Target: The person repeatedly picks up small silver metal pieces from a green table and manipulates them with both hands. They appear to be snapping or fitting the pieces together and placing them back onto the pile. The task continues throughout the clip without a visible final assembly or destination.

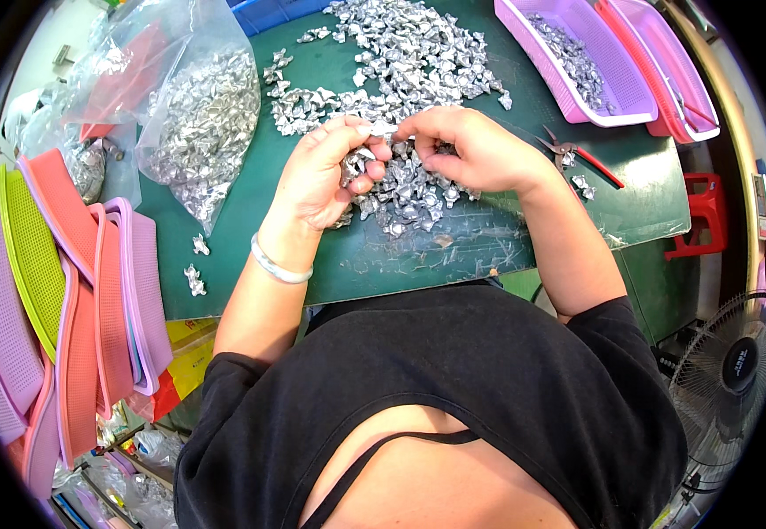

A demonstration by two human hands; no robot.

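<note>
Apparently handling metal pieces (358, 164) at upper centre. Holding some in the curled left hand (319, 167); reaching narrowly with the right hand (482, 150), cannot tell if gripping. Probably calling next for a steady pinch. Counting one pair of pliers (596, 165) at upper right, two loose pieces (194, 280) at centre left, an uncountable heap (423, 66).

Your single head-worn fisheye view faces steeply down at close range, taking in your torso (453, 361) at the near side, your hands (319, 172) and the table (427, 264) beyond.
</note>
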